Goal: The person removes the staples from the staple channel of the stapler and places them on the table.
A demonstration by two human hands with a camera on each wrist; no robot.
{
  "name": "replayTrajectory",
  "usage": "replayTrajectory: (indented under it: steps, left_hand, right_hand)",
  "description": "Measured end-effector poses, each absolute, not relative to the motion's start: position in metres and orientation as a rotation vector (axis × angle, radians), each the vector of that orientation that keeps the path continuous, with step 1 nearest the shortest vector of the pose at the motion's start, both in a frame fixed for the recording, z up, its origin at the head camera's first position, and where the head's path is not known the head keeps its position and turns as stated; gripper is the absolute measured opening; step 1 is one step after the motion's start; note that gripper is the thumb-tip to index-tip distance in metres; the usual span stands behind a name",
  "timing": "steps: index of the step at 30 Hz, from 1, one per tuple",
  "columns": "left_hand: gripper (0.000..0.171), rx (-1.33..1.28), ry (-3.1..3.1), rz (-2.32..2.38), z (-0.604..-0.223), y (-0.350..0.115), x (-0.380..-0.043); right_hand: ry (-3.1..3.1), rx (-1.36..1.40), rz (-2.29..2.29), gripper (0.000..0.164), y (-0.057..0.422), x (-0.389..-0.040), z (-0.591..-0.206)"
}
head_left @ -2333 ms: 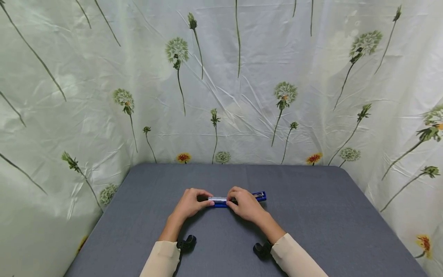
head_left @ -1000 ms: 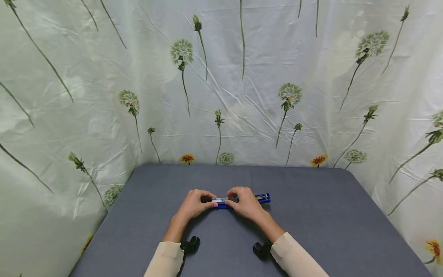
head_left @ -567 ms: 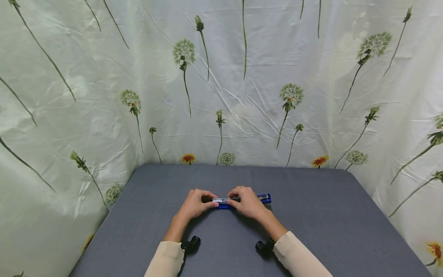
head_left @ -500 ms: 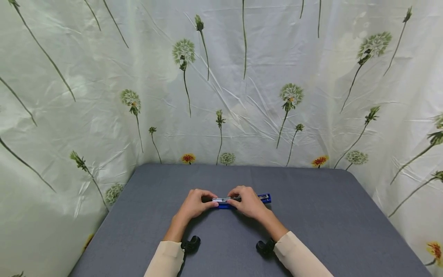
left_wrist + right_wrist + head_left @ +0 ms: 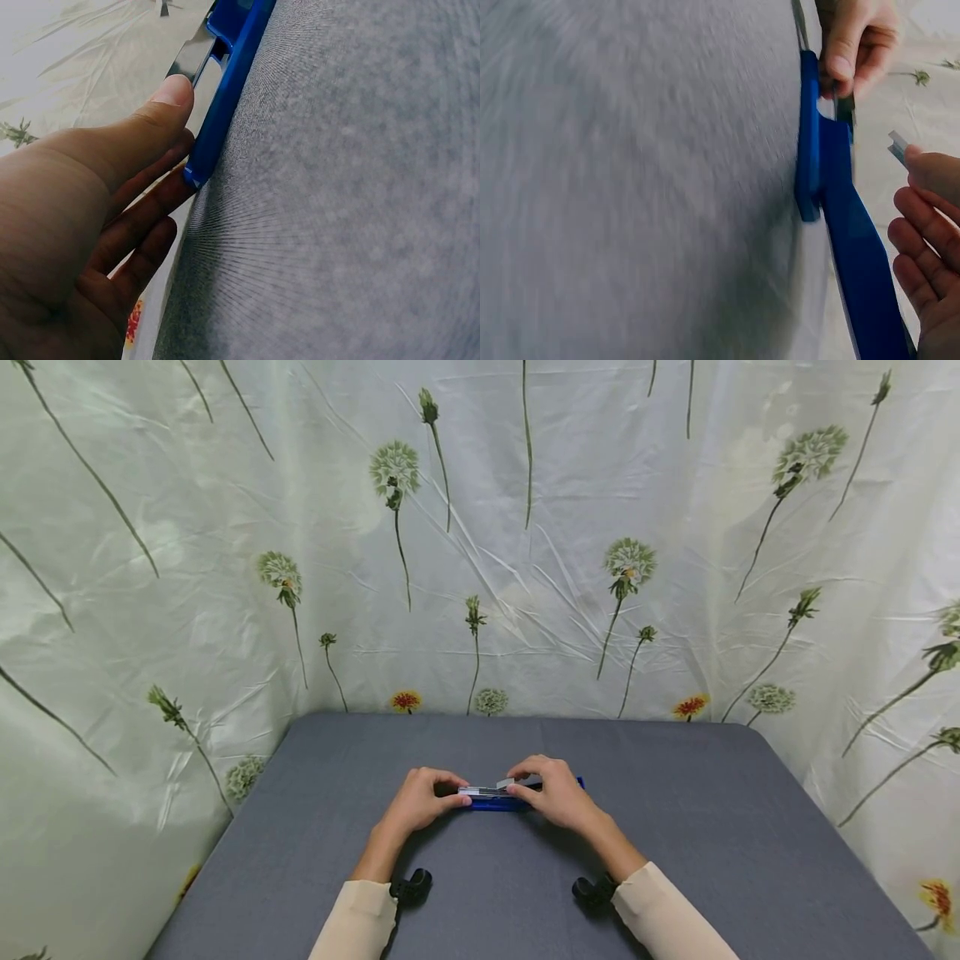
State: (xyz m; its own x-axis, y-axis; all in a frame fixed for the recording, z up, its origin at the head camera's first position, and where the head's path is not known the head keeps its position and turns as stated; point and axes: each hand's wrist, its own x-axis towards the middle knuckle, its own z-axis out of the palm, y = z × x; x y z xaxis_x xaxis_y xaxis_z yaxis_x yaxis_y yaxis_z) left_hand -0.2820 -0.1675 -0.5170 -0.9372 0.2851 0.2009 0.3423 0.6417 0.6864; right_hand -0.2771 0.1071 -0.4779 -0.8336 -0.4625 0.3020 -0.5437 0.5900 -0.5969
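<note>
A blue stapler [image 5: 498, 806] lies opened out on the table, its metal magazine [image 5: 191, 58] exposed above the blue base. My left hand [image 5: 418, 799] pinches the left end, thumb on the magazine and fingers behind, as the left wrist view shows. Between thumb and fingertip my right hand [image 5: 558, 792] pinches a short silvery strip of staples [image 5: 898, 145], tilted and just above the magazine. In the right wrist view the strip is apart from the stapler, and the other fingers are loosely bent. The swung-back blue top [image 5: 866, 277] is mostly hidden behind my right hand in the head view.
A grey cloth-covered table [image 5: 480, 893] carries the stapler near its middle. Behind it and along the sides hangs a pale curtain [image 5: 525, 568] printed with dandelions. Both wrists wear black camera mounts [image 5: 412, 887].
My right hand has moved right and slightly up, lifting the staple strip off the magazine. More of the stapler's base now shows between the hands. My left hand keeps its grip almost unmoved.
</note>
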Motion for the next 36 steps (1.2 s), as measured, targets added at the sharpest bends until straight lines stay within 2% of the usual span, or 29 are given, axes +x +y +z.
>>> replayTrajectory:
  steps: [19,36]
  left_hand:
    - [0.017,-0.526,-2.79,-1.193,-0.516,-0.169,-0.28]
    - [0.015,-0.484,-2.799,-1.197,-0.516,-0.169,-0.281]
  right_hand:
    - [-2.577,0.714,1.078,0.015,0.182,-0.274,-0.469]
    - [-2.558,0.623,1.034,0.011,0.227,-0.268,-0.475]
